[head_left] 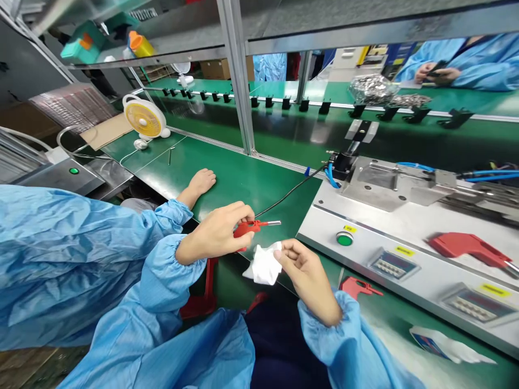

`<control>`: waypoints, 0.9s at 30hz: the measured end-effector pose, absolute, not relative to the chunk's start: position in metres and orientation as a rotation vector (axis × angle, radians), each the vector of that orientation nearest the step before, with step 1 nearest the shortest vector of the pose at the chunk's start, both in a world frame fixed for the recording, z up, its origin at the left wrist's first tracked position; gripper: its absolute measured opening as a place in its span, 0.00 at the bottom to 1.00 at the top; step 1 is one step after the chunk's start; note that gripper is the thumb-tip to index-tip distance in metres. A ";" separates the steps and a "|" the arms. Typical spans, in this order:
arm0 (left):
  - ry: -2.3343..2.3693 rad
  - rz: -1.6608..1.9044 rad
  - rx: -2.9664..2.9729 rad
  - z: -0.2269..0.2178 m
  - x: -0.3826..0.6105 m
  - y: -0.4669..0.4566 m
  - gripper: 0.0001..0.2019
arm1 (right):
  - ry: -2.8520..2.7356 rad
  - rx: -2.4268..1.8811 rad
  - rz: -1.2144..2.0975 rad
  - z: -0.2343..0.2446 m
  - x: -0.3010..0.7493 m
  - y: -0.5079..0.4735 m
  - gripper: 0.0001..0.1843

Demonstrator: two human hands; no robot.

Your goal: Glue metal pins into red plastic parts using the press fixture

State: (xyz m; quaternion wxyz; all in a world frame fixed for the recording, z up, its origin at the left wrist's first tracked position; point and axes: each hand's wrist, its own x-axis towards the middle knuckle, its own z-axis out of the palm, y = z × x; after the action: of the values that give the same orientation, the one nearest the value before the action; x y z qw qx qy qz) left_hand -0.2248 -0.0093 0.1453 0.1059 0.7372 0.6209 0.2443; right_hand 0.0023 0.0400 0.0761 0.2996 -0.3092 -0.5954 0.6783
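My left hand (pixel 217 229) grips a red gun-shaped plastic part (pixel 248 228) with a thin metal rod sticking out to the right. The fingers curl over its upper end and hide some of it. My right hand (pixel 304 273) pinches a crumpled white cloth or tissue (pixel 265 263), which hangs just below the red part. Beyond my right wrist, another red gun-shaped part (pixel 357 287) lies on the green bench. A larger-looking red part with a metal tip (pixel 466 247) rests on the white machine top.
The grey machine (pixel 365 246) with a green button and counters fills the right side. A co-worker's hand (pixel 201 183) rests on the bench at left. Behind are a yellow fan (pixel 145 117), a metal post (pixel 237 81) and a line of black parts. A white packet (pixel 448 344) lies front right.
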 end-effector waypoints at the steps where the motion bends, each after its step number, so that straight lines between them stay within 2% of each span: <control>1: 1.794 0.726 2.177 0.146 -0.221 -0.009 0.03 | -1.457 -0.832 1.812 0.076 0.004 0.037 0.23; 4: 1.711 0.711 2.182 0.148 -0.209 -0.007 0.03 | -1.327 -0.886 1.681 0.075 0.003 0.031 0.22; 8: 1.649 0.666 2.167 0.153 -0.197 -0.005 0.03 | -1.504 -0.869 1.361 0.079 0.005 0.027 0.12; 10: 1.636 0.653 2.160 0.155 -0.193 -0.004 0.03 | -1.564 -0.820 1.299 0.082 0.007 0.027 0.10; 16: 1.662 0.578 2.166 0.162 -0.184 -0.004 0.03 | -1.528 -0.760 1.531 0.085 0.012 0.029 0.15; 20: 1.665 0.524 2.167 0.167 -0.180 -0.005 0.03 | -1.456 -0.775 1.579 0.085 0.014 0.029 0.15; 27: 1.687 0.451 2.180 0.169 -0.177 -0.002 0.06 | -1.432 -0.810 1.621 0.088 0.016 0.035 0.22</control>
State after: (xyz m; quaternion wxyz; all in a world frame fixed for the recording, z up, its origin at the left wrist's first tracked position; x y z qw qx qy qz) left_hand -0.1770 -0.0022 0.1689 0.1735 0.7686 0.5949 0.1592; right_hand 0.0165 0.0355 0.0882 0.4040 -0.3209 -0.5670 0.6421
